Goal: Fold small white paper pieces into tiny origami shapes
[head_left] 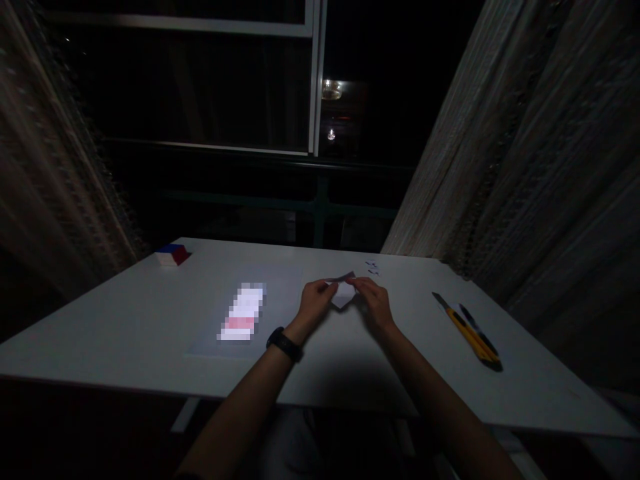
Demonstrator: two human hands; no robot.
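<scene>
Over mid surface (pixel 150 327): paper (pixel 343 297), btwn L hand (pixel 316 300) & R hand (pixel 375 301).
Grip: both pinching paper.
Dimness: cd cause misjudged edges, paper slipping.
Cutter (pixel 467 332), right: blade (pixel 441 300) cd nick straying R hand.

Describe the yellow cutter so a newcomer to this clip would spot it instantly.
Find the white table, then look right of the right hand. The yellow cutter lies there, blade toward the far edge; its colour sets it apart from the slim dark object alongside.
</scene>
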